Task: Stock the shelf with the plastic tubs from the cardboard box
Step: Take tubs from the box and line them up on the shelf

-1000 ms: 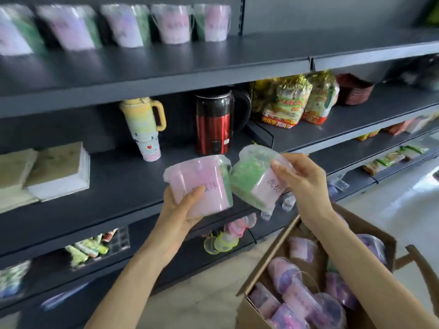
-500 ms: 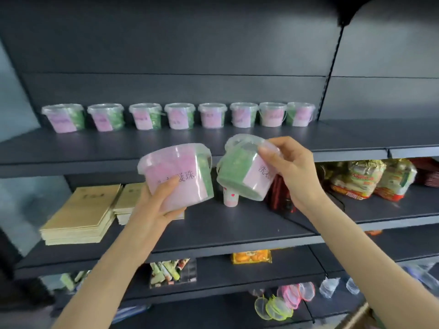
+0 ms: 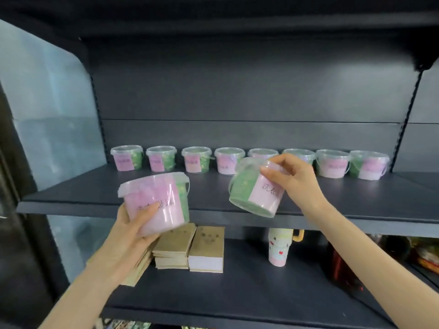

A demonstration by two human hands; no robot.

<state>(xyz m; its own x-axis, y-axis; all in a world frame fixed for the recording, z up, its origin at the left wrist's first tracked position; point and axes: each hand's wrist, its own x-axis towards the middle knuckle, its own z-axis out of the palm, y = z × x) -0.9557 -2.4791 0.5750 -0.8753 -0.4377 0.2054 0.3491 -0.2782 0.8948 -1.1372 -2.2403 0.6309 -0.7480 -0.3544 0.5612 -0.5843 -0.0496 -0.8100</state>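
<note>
My left hand grips a clear plastic tub with a pink label from below, holding it upright in front of the dark shelf. My right hand holds a second tub by its lid rim; it tilts, showing green contents and a pink label, just above the shelf's front edge. A row of several similar tubs stands along the back of the same shelf. The cardboard box is out of view.
On the shelf below lie stacks of tan notebooks, a patterned cup with a yellow handle and a dark red kettle. A translucent side panel bounds the shelf on the left. A perforated upright stands at right.
Both hands have risen with their tubs to the level of the upper shelf and spread apart. The view tilted up, so the lower shelves dropped out of sight.
</note>
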